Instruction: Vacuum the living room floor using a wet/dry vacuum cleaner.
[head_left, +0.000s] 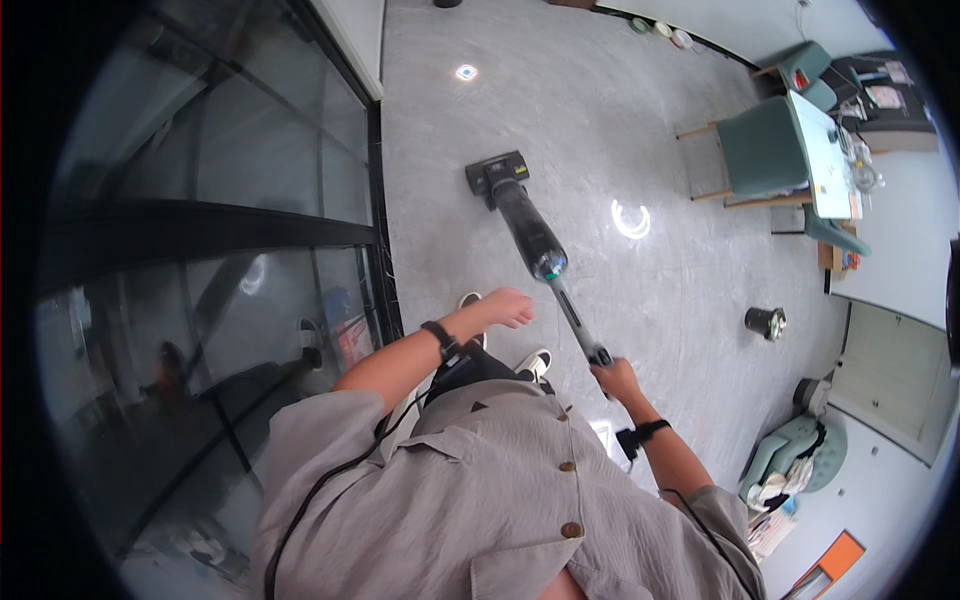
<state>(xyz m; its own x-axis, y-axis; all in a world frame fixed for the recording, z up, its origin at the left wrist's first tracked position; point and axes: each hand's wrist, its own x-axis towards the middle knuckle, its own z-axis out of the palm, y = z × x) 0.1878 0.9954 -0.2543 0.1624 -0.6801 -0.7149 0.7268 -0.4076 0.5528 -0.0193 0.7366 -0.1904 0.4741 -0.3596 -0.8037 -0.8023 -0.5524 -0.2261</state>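
Note:
A cordless upright floor cleaner (532, 232) leans from the floor toward me, its dark floor head (498, 174) flat on the grey tiles. My right hand (616, 379) grips the end of its long grey handle (574, 319), right of my body. Between body and handle, a clear dome-like end shows a small green light. My left hand (510, 307) hangs in front of my waist, fingers curled and holding nothing, left of the handle and apart from it. Both wrists wear black straps with cables running up the arms.
Black-framed glass panels (345, 172) stand close on my left. To the right are a green chair (765, 146) at a white table (825, 165), a small bin (765, 322) and a green tufted armchair (825, 450) with clothes. Several bowls (661, 30) lie along the far wall.

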